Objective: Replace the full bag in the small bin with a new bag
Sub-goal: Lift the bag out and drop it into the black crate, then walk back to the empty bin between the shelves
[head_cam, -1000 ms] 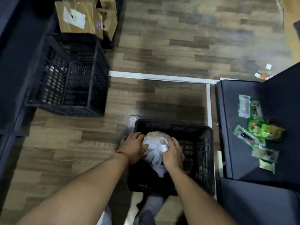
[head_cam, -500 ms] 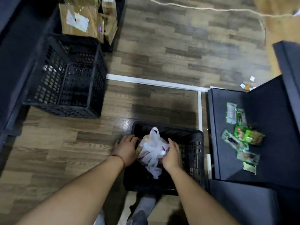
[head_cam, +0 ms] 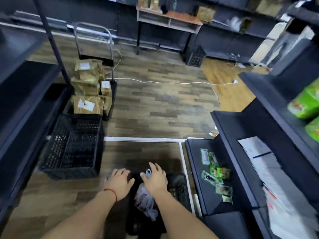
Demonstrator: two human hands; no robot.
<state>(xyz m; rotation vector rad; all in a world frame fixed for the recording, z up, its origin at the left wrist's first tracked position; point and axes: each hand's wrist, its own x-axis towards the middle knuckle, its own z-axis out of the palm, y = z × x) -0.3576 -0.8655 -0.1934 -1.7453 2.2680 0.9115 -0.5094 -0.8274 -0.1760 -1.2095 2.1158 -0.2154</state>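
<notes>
Gripping the knotted top of the full bag (head_cam: 145, 199) over the small black bin (head_cam: 179, 187) at lower centre, the right hand (head_cam: 155, 180) seems mid-removal while the left hand (head_cam: 120, 181) rests spread on the rim, so next likely lifting it clear.

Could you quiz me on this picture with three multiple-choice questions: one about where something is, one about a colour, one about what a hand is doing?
1. Where is the large empty crate?
A. On a shelf
B. On the floor, left of the hands
C. Inside the bin

2. What colour is the band on the left wrist?
A. Red
B. Blue
C. White

3. What is the right hand doing?
A. Hanging empty
B. Holding a box
C. Gripping the top of the plastic bag

Answers: 1 B, it stands on the wood floor at the left. 2 A, a thin red cord shows. 3 C, the bag's top sticks out between its fingers over the bin.
</notes>
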